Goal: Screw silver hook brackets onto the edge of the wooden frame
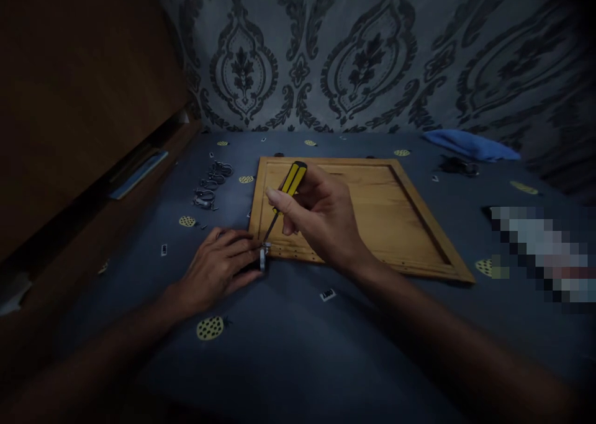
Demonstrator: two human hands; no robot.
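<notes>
My right hand (326, 216) is closed around the black-and-yellow handle of a screwdriver (292, 180). Its thin shaft slants down to a small metal ring fitting (263, 259) at the near left corner of a framed wooden panel (363, 200). Beside that corner, my left hand (223, 266) steadies the fitting between thumb and fingers, which partly hide it. The panel lies flat, with a row of small dark holes along its near edge. Whether the screwdriver tip sits in a screw is too small to tell.
Several similar metal ring fittings (214, 182) lie left of the panel on the pineapple-print cloth (288, 337). A blue cloth (470, 146) and a dark object (459, 165) rest at the back right. A blurred-out item (544, 250) lies at right. Wooden furniture (84, 101) stands at left.
</notes>
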